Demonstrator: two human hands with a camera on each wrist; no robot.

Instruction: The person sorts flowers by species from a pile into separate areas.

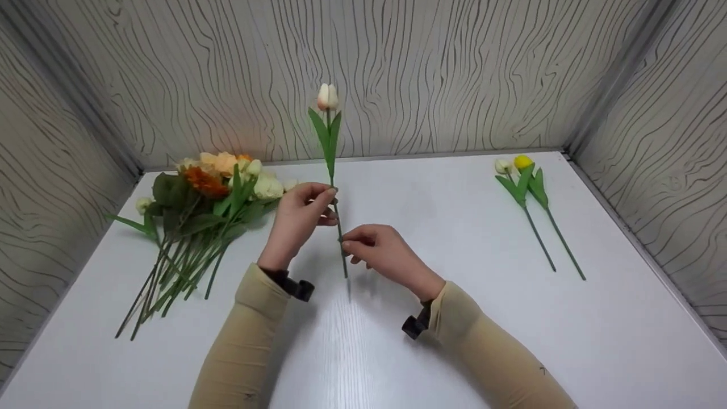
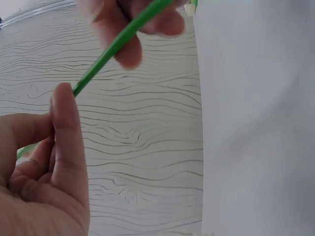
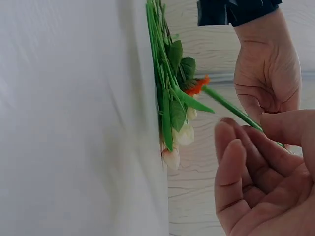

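A tulip point(image 1: 328, 97) with a white and pale pink head and green leaves stands upright above the table between both hands. My left hand point(image 1: 298, 218) pinches its stem just under the leaves, between thumb and fingers. Lower down, my right hand point(image 1: 389, 253) pinches the same stem close to its bottom end. In the left wrist view the green stem point(image 2: 115, 46) slants up from the left thumb toward the right fingers. The right wrist view has the stem's cut end point(image 3: 209, 91) poking out past the right fingertips.
On the left of the white table point(image 1: 431, 352) lies a bunch of flowers point(image 1: 207, 184) in orange, peach and cream, its long stems toward the front. To the right lie a white tulip point(image 1: 503, 166) and a yellow tulip point(image 1: 523, 162). Wood-patterned panels point(image 1: 431, 74) surround the table.
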